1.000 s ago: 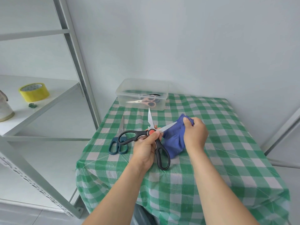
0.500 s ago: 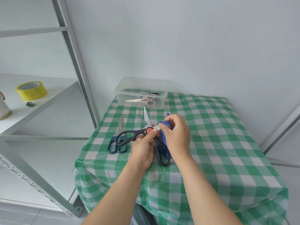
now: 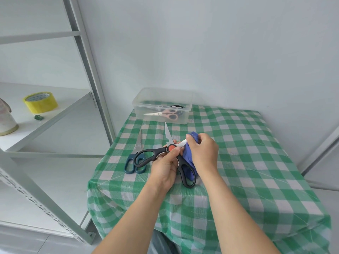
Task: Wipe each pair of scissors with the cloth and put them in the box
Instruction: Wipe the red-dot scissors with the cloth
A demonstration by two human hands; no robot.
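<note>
Centre frame: left hand point(image 3: 165, 167) fingers grip the black scissors point(image 3: 146, 156) at the pivot, blades spread to expose the edges. Right hand point(image 3: 203, 153) fingers pinch the blue cloth point(image 3: 189, 162) round one blade. Teal scissors point(image 3: 134, 163) lie on the table point(image 3: 256, 162) to the left, apparently unwiped. The box point(image 3: 161, 96) beyond already holds scissors.

I see bright, soft, even light with only faint shadows. The shelf post point(image 3: 86, 70) at left bows from wide-angle distortion; focus looks sharp.

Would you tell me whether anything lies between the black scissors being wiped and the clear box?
Nothing visible does. Only bare tablecloth lies between the black scissors and the clear box; the blue-handled scissors lie off to the left.
</note>
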